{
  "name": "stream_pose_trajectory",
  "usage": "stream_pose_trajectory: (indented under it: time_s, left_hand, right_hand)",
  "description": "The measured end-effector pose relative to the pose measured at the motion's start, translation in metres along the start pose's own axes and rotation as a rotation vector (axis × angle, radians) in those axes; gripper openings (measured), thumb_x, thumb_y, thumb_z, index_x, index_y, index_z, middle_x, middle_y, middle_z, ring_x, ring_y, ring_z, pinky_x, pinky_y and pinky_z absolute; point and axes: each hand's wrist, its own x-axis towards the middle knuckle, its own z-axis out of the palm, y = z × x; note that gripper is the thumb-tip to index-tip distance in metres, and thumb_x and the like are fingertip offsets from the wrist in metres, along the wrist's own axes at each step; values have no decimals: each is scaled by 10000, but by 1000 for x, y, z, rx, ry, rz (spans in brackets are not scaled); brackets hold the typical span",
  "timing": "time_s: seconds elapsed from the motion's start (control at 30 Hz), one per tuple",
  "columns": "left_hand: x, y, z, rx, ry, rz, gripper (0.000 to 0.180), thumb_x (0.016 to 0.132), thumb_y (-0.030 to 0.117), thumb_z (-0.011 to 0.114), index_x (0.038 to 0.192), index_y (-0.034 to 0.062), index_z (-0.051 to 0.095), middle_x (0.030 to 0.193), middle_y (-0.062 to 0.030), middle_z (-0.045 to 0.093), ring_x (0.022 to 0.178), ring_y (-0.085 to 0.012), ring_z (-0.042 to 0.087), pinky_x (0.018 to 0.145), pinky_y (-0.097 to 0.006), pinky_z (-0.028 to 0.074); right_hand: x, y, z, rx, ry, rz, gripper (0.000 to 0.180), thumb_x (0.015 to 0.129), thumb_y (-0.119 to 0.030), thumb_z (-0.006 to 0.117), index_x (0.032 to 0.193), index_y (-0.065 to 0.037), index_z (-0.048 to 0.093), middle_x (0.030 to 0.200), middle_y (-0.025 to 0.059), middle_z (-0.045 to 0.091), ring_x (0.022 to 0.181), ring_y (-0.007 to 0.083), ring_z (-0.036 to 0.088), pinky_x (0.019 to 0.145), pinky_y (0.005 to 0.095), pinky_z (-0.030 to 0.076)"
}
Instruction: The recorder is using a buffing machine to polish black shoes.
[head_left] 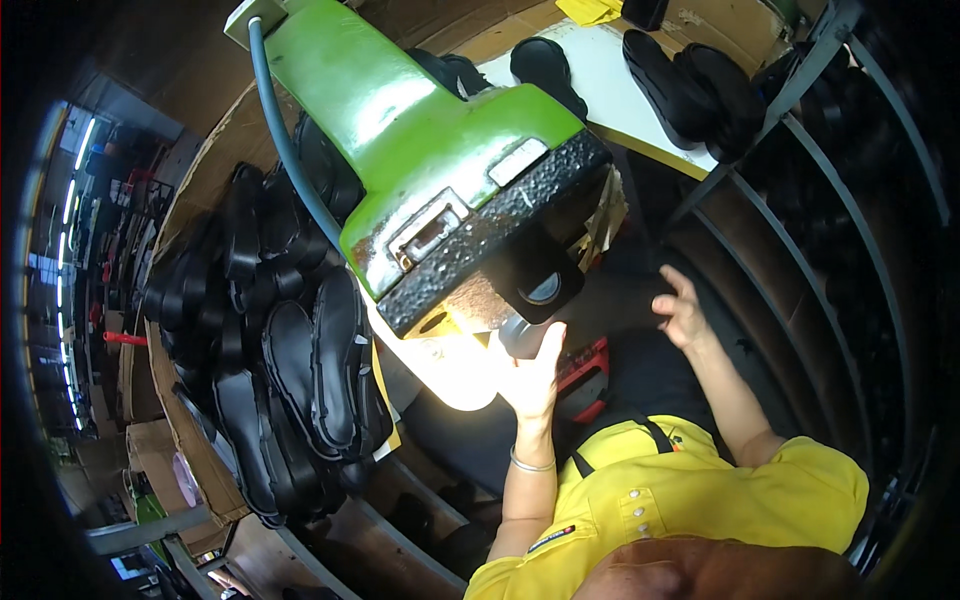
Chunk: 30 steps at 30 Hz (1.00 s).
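Beneath the head of a green machine, my left hand has its thumb raised and its fingers closed around a dark rounded piece. The machine hides most of that piece, so its kind does not show. A bright lamp glows beside this hand. My right hand is raised apart from the machine, fingers bent and spread, with nothing in it. Between my arms, close to my lap, lies a red and black object, partly hidden.
Black shoe soles fill a cardboard box at the left. More black soles lie on a white tabletop at the far right. Metal racks stand along the right. A grey hose runs down the machine's left side.
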Motion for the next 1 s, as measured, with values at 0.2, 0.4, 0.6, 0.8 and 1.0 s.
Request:
stream_pose_trajectory:
  time_s: [0.2, 0.4, 0.6, 0.8, 1.0]
  left_hand:
    - [13, -10, -27, 246, -36, 81, 412, 663, 63, 859, 986, -18, 618, 900, -61, 665, 803, -129, 611, 761, -266, 498]
    - [28, 2, -43, 389, -151, 1, 437, 621, 111, 908, 934, 5, 623, 823, -27, 636, 728, -116, 577, 660, -258, 475]
    - [23, -26, -51, 494, -180, 194, 440, 605, 94, 914, 932, 10, 632, 836, -37, 646, 732, -129, 584, 673, -267, 485]
    - [53, -26, -69, 64, -144, 44, 453, 603, 69, 909, 946, 15, 618, 856, -44, 630, 750, -143, 578, 691, -276, 488]
    - [45, -7, -75, -398, -120, -86, 451, 615, 88, 908, 931, 19, 594, 848, -35, 603, 756, -143, 559, 693, -271, 479]
  right_hand:
    - [33, -80, 24, -197, -160, -209, 406, 627, -58, 761, 993, -25, 589, 872, 36, 625, 776, 104, 603, 675, 223, 499]
    - [23, -120, 77, -355, -236, -337, 415, 587, -23, 787, 943, -21, 573, 837, 32, 624, 758, 91, 581, 717, 229, 472]
    - [20, -123, 79, -395, -263, -398, 413, 602, -37, 797, 950, -20, 574, 862, 34, 632, 783, 98, 590, 738, 239, 473]
    - [20, -120, 93, -444, -359, -409, 424, 622, -53, 826, 963, -16, 576, 883, 33, 637, 817, 97, 592, 752, 248, 476]
    - [19, -111, 110, -362, -401, -354, 426, 630, -44, 824, 978, -7, 581, 892, 40, 643, 828, 103, 600, 760, 253, 484]
